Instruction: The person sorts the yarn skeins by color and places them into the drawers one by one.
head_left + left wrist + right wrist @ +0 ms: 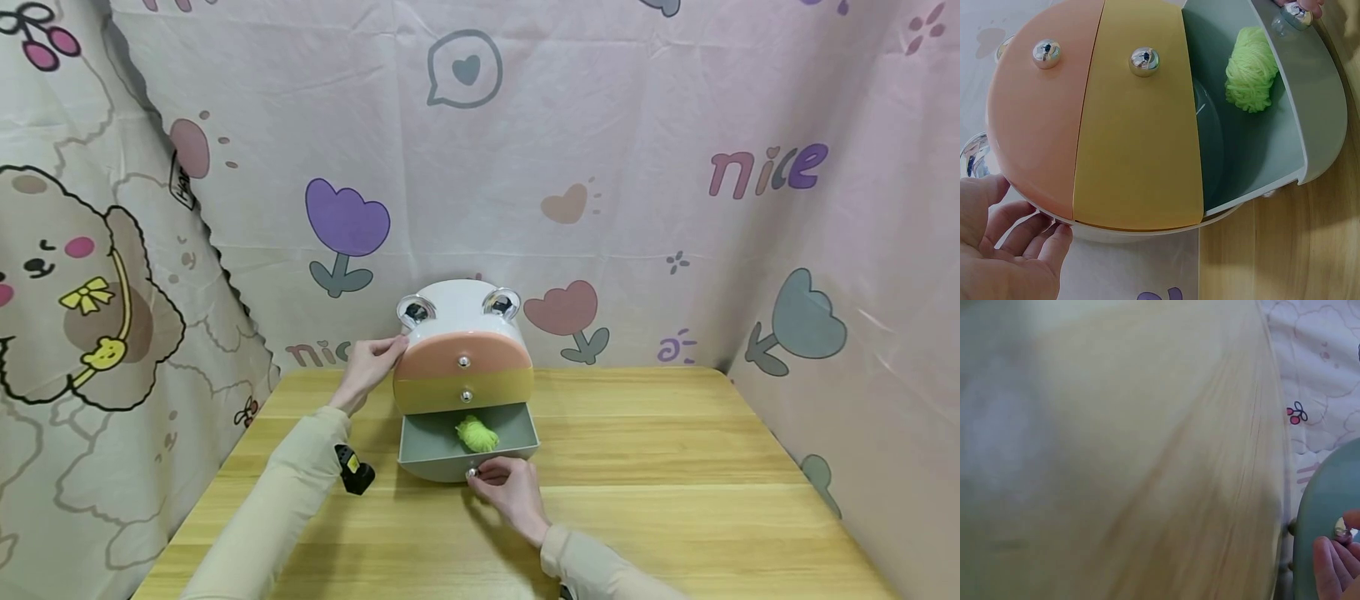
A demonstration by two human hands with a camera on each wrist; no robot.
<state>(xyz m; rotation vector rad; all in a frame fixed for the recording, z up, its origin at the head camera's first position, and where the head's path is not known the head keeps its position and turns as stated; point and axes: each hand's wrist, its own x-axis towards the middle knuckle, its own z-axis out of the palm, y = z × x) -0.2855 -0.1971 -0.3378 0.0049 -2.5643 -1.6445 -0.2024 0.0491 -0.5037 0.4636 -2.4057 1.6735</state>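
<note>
A frog-shaped mini drawer cabinet (460, 308) stands on the table, white on top with two shiny round eyes. Its orange drawer (1041, 131) and yellow drawer (1138, 137) are closed, while the grey-green bottom drawer (423, 433) is pulled out. Inside that drawer lies a small bundle of bright green yarn (1251, 70). My left hand (369, 368) rests its fingertips against the cabinet's upper left side. With thumb and fingers, my right hand (513, 492) pinches the silver knob (1341, 531) on the bottom drawer's front.
A wooden table (645, 467) extends around the cabinet. Behind it hangs a printed cloth (480, 167) with flowers and hearts, and another printed cloth (67, 467) hangs on the left. A black device (354, 469) is on the left wrist.
</note>
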